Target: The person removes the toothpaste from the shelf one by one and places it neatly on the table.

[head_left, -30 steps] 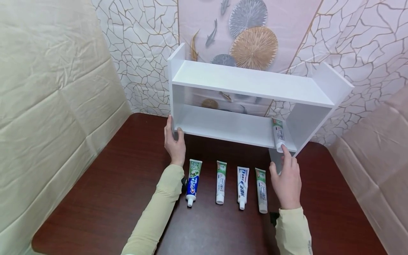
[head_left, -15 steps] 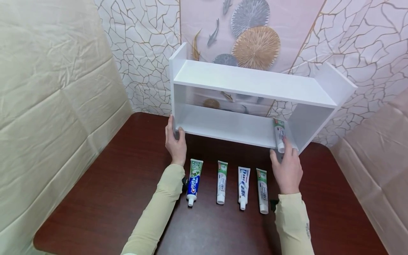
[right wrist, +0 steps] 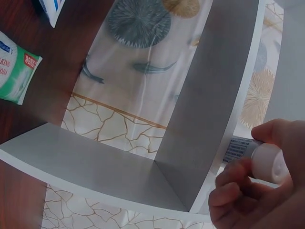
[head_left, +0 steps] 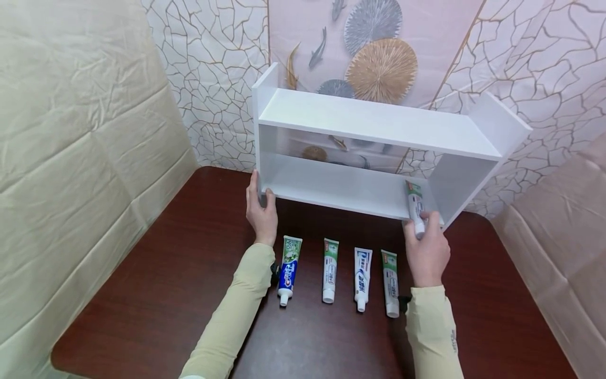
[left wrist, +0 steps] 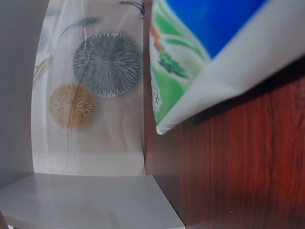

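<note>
A green-and-white toothpaste tube (head_left: 415,202) lies on the lower board of a white two-tier shelf (head_left: 331,184), near its right side panel. My right hand (head_left: 428,255) pinches this tube at its cap end, which sticks out past the board's front edge. In the right wrist view, thumb and fingers close around the white cap (right wrist: 268,163). At the shelf's lower left corner, my left hand (head_left: 262,216) grips the side panel and board edge, thumb in front. The left wrist view shows a blue-and-green toothpaste tube (left wrist: 190,71) close by, but not the left hand's grip.
In front of the shelf, a row of tubes lies on the dark red table (head_left: 165,295): the blue-and-green one (head_left: 289,271), a green-and-white one (head_left: 330,271), a blue-and-white one (head_left: 362,279) and another green-and-white one (head_left: 390,284). A patterned cloth wall (head_left: 218,79) stands behind.
My right hand's fingers have gone from touching the tube's cap to pinching it, and the tube has slid slightly toward me over the board edge. The left hand keeps its hold on the shelf.
</note>
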### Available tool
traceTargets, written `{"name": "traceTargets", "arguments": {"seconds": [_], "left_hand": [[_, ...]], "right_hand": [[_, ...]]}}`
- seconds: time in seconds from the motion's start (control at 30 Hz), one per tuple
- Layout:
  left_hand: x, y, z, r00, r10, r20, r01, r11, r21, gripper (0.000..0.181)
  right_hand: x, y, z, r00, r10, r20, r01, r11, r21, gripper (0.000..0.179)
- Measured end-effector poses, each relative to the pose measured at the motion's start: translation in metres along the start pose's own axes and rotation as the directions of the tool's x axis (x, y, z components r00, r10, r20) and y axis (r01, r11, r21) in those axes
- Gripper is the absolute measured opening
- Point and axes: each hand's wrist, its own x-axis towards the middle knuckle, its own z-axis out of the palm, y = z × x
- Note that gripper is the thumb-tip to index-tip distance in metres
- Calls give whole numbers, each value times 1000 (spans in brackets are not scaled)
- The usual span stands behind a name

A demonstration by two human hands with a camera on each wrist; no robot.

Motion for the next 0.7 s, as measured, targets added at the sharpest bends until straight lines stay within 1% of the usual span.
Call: {"name": "traceTargets", "arguments": {"seconds": [0.23,0.47,0.7], "left_hand": [[0,2,-1,1000,8,0,-8,1000,9,53],[0,4,-1,1000,-9,14,9,1000,6,53],[-2,4,-1,999,-36,22,37,999,-13,54]], "right_hand": [[-4,0,-5,999,-33,-18,33,999,22,24],[-4,0,-8,999,-42,-14,42,999,18,22],[-5,1,-7,999,-37,-14,38,999,38,24]]}}
